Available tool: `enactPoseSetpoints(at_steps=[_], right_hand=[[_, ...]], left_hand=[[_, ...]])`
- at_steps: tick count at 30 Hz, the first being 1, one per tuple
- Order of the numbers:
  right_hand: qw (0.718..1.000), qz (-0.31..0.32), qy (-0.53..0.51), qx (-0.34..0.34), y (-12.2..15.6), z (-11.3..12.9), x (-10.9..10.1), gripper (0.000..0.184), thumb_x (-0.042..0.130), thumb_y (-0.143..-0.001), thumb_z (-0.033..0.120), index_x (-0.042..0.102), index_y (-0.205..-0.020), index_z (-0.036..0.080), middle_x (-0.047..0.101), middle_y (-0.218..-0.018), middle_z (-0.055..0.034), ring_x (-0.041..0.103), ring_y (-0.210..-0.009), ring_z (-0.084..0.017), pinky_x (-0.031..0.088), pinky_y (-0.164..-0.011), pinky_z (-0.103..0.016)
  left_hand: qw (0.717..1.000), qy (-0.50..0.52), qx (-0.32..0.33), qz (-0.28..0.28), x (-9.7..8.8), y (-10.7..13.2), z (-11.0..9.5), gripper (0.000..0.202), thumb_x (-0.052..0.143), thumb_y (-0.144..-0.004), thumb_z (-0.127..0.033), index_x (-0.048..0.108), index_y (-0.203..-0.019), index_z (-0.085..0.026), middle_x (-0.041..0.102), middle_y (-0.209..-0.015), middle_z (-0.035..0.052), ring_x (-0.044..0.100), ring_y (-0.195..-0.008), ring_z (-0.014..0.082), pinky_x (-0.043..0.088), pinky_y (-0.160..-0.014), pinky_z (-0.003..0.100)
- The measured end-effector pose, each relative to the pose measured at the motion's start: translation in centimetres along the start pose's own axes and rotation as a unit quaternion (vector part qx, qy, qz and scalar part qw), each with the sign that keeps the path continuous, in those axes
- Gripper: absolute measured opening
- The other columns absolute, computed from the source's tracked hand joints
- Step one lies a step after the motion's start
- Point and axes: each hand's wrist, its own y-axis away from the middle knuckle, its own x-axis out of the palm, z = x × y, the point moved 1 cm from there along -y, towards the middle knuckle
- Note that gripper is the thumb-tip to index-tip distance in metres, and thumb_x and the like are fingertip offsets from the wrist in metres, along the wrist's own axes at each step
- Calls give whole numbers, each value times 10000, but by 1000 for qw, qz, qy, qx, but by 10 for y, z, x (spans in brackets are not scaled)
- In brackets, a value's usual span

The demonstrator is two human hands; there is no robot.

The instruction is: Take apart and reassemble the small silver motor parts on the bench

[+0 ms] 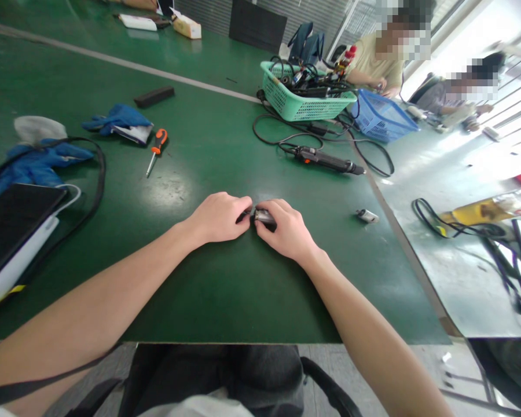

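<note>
Head view: a metal cylinder [264, 216] is gripped in the right hand [285, 227], and a small dark piece [243, 216] is pinched in the left hand [220, 218], just beside it, over the green table [243, 295]. Beyond, a screwdriver [160, 141] and a power tool [330, 160] are seen.

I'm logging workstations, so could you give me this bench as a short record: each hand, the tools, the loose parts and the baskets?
left hand: closed on a small dark part, mostly hidden
right hand: closed on a metal cylinder, end toward the left hand
hand position: close together, near the middle of the green table
tools: orange screwdriver, beyond the left hand; black power tool, beyond the right
loose part: silver piece, right of the right hand
baskets: green one, filled; blue one beside it
</note>
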Motion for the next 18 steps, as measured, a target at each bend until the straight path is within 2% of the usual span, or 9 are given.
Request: enactPoseSetpoints(at_steps=[18], right_hand=[[1000,-3,-1,1,0,-1,0,215,591,-896,234,608,-1111,232,691,-1032,-82,621,-990,-266,525,-893,-413]], left_hand=[[1000,2,16,-9,1,0,0,156,502,-909,-303,625,-897,-210,728,-815,35,665,-727,216,411,-637,335]])
